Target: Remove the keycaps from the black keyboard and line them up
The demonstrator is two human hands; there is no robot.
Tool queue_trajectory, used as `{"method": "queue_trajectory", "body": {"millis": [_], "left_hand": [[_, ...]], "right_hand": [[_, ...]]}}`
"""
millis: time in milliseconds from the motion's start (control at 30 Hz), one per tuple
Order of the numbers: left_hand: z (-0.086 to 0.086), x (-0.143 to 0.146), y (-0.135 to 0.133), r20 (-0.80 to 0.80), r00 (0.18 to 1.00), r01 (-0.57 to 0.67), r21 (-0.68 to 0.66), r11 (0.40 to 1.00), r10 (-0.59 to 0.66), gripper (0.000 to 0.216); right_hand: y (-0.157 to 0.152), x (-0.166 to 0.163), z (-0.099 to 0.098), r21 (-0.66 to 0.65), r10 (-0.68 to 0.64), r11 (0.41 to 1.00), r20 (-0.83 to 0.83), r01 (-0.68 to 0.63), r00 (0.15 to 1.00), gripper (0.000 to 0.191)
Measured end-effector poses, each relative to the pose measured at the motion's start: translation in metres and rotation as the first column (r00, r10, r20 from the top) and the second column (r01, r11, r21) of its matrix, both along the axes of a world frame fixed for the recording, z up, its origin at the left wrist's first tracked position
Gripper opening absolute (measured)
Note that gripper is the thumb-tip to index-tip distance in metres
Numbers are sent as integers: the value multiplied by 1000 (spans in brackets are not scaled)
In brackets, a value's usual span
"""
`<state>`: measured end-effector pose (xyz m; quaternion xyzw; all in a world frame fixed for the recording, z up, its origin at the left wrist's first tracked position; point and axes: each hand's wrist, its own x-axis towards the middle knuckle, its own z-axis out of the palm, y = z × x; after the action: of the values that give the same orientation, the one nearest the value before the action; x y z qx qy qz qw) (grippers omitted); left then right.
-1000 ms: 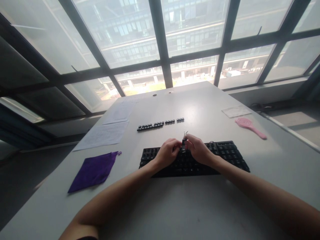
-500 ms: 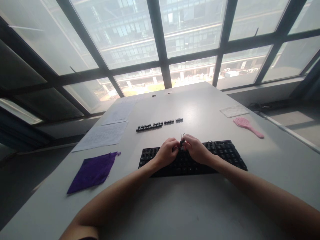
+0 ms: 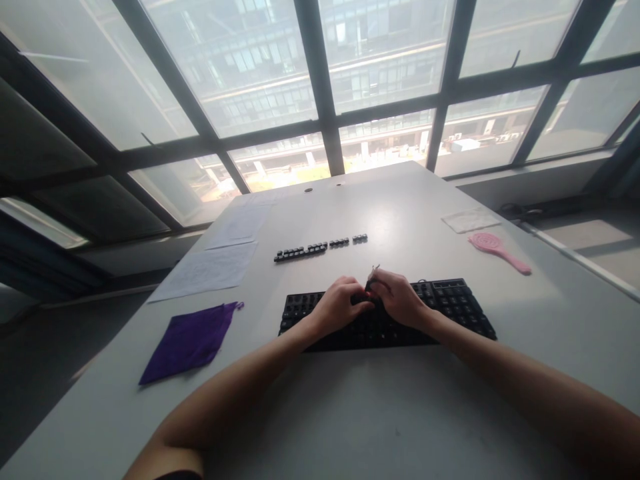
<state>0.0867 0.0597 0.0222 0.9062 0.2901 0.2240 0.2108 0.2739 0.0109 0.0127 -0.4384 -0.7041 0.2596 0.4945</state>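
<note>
I have my left hand (image 3: 336, 305) and right hand (image 3: 397, 298) together over one black computer keyboard (image 3: 450, 308), fingers pinched on one small wire keycap puller (image 3: 373, 272). Beyond lie one row of loose black keycaps (image 3: 320, 247), one purple cloth pouch (image 3: 190, 341) and one pink plastic hairbrush (image 3: 496, 251) on the grey desk (image 3: 380, 420).

Large grey table (image 3: 400, 413) set against a wall of windows (image 3: 260, 60) with dark frames (image 3: 320, 87); pale daylight enters, showing buildings outside (hazy). Dark floor (image 3: 40, 353) lies at left.
</note>
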Motion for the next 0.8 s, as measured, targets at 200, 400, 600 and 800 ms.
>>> {"method": "queue_trajectory", "body": {"millis": [200, 400, 600, 800], "left_hand": [[0, 4, -1, 35, 997, -74, -30, 997, 75, 10], [-6, 4, -3, 154, 987, -71, 104, 992, 54, 11], [-11, 1, -6, 222, 975, -48, 208, 977, 1, 28], [-7, 2, -10, 42, 997, 44, 396, 917, -65, 15]], "right_hand": [[6, 2, 0, -123, -38, 992, -185, 15, 982, 16], [7, -2, -3, -89, -100, 993, -223, 81, 970, 15], [0, -5, -2, -71, -156, 986, -89, 150, 984, 12], [-1, -4, -2, 24, -194, 981, 50, 193, 980, 12]]}}
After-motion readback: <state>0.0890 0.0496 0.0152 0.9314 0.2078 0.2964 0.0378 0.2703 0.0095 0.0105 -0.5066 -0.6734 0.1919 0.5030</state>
